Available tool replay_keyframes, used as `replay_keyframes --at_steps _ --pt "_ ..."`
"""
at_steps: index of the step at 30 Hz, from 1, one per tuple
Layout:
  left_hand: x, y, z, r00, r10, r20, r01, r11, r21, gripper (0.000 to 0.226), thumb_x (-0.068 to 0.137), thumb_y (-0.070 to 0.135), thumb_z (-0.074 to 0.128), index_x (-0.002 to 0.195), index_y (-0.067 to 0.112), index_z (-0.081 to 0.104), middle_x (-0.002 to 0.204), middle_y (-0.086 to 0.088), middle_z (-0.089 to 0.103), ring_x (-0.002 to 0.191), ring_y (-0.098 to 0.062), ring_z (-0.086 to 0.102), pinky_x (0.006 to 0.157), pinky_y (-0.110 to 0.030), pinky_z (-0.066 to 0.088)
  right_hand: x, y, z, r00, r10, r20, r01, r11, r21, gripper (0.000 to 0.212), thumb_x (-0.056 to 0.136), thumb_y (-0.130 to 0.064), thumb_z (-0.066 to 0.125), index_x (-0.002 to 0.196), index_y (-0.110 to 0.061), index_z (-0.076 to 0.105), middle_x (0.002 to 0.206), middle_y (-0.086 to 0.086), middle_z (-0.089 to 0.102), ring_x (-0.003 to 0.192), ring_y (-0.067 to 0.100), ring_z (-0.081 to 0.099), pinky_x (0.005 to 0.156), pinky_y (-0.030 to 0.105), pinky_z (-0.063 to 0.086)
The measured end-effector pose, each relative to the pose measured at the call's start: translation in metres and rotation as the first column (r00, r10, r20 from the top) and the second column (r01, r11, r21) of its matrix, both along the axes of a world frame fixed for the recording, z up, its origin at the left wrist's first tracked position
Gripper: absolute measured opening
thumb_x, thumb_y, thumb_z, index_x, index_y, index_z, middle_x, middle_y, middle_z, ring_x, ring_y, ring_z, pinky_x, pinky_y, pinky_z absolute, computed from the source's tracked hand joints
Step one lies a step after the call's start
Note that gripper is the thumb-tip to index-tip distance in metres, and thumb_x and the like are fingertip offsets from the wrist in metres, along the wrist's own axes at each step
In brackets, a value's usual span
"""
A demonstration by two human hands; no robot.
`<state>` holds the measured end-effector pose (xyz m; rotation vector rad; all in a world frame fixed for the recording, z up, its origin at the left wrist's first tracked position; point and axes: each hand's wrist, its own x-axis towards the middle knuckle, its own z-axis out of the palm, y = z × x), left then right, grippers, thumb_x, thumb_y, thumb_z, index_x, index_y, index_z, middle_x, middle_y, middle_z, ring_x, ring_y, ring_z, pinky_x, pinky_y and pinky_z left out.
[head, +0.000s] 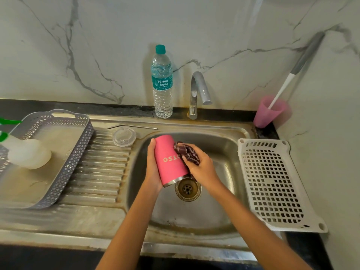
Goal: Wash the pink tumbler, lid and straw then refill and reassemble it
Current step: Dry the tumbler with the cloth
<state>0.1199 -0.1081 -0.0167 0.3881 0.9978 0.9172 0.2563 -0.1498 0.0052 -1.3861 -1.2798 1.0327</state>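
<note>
Hands (153,166) (203,169) – L matte pink tumbler (170,159), R ribbed cloth (186,152)

Pink tumbler (169,158), maroon cloth (187,152), grey lattice tray (85,145), white grid basket (272,184), teal-capped bottle (162,82).

White marble-patterned wall (97,45) with grey veins stands behind and turns a corner at the right, with a pale streak of light high up. Below it, a black stone worktop (39,106) carries a stainless steel sink (224,145) with a ribbed drainboard (101,168) and a curved chrome tap (198,90).
</note>
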Motion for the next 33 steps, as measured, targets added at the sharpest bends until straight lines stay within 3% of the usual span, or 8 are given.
replay_keyframes --at_steps 6,12,16,19,21,27,30,33 --pt "0.012 -0.001 0.001 0.933 0.092 -0.348 -0.064 0.994 0.090 0.082 0.065 0.079 0.064 0.123 0.023 0.050 0.112 -0.011 0.066 0.096 -0.029 0.070 0.084 -0.053 0.057 -0.002 -0.011 -0.010 0.985 -0.062 0.161 0.047 0.995 0.092 0.056 0.080 0.004 0.065 0.121 -0.034 0.064 0.134 -0.008 0.057 0.122 -0.002 0.051 0.102 0.020 0.044" --pt "0.022 -0.001 0.005 0.989 0.063 -0.134 -0.048 0.992 0.116 0.067 0.076 0.055 0.075 0.130 0.019 0.056 0.120 -0.017 0.066 0.103 -0.032 0.069 0.085 -0.048 0.057 -0.008 -0.001 -0.001 0.925 -0.066 0.373 0.016 0.991 0.137 0.070 0.073 0.009 0.056 0.127 -0.037 0.060 0.143 -0.012 0.048 0.130 0.010 0.043 0.108 0.028 0.037" --pt "0.012 0.001 0.003 0.995 -0.019 -0.096 0.031 0.993 0.117 0.063 0.082 0.058 0.067 0.129 0.017 0.057 0.117 -0.019 0.067 0.099 -0.033 0.069 0.080 -0.048 0.057 -0.001 0.020 0.006 0.991 -0.111 0.079 0.108 0.993 0.040 0.044 0.088 -0.003 0.061 0.122 -0.030 0.062 0.126 -0.008 0.062 0.116 0.003 0.056 0.101 0.033 0.049" --pt "0.003 0.007 0.009 0.999 -0.006 -0.054 0.010 0.997 0.078 0.062 0.084 0.062 0.060 0.123 0.013 0.059 0.104 -0.018 0.070 0.089 -0.030 0.069 0.079 -0.047 0.058 -0.002 0.013 0.008 0.991 -0.098 -0.090 0.095 0.995 -0.045 0.036 0.093 -0.008 0.060 0.114 -0.038 0.060 0.113 -0.009 0.066 0.099 -0.010 0.060 0.086 0.014 0.051" --pt "0.000 0.009 0.013 1.000 0.026 0.002 -0.026 0.999 0.046 0.066 0.085 0.064 0.057 0.122 0.011 0.059 0.099 -0.014 0.071 0.085 -0.027 0.069 0.075 -0.043 0.058 -0.002 0.000 0.006 0.999 -0.024 -0.029 0.025 0.999 0.037 0.049 0.088 0.007 0.056 0.116 -0.033 0.063 0.117 -0.011 0.065 0.107 -0.009 0.058 0.088 0.010 0.046" --pt "0.006 0.003 0.009 0.990 -0.060 0.127 0.057 0.998 0.029 0.061 0.090 0.061 0.049 0.121 0.010 0.060 0.102 -0.016 0.070 0.087 -0.028 0.070 0.070 -0.039 0.058 0.000 0.004 0.004 0.932 0.011 0.362 -0.081 0.980 0.181 0.073 0.068 0.012 0.053 0.124 -0.033 0.062 0.139 -0.008 0.052 0.129 0.013 0.045 0.107 0.033 0.038" --pt "0.011 -0.004 0.006 0.992 -0.080 0.096 0.076 0.996 0.047 0.057 0.090 0.061 0.049 0.121 0.014 0.059 0.098 -0.013 0.072 0.084 -0.026 0.071 0.073 -0.043 0.059 0.001 0.027 0.013 0.977 -0.050 0.208 0.026 0.993 0.118 0.053 0.084 0.003 0.059 0.125 -0.030 0.061 0.128 -0.008 0.060 0.119 0.007 0.053 0.106 0.036 0.044" --pt "0.009 0.001 0.004 0.995 -0.024 0.100 0.021 0.999 0.023 0.062 0.085 0.064 0.054 0.120 0.013 0.058 0.091 -0.012 0.072 0.078 -0.025 0.071 0.069 -0.042 0.059 0.004 0.031 0.018 0.997 -0.062 0.037 0.063 0.998 -0.008 0.035 0.093 -0.011 0.061 0.121 -0.032 0.061 0.108 -0.017 0.065 0.099 -0.008 0.059 0.093 0.021 0.049"
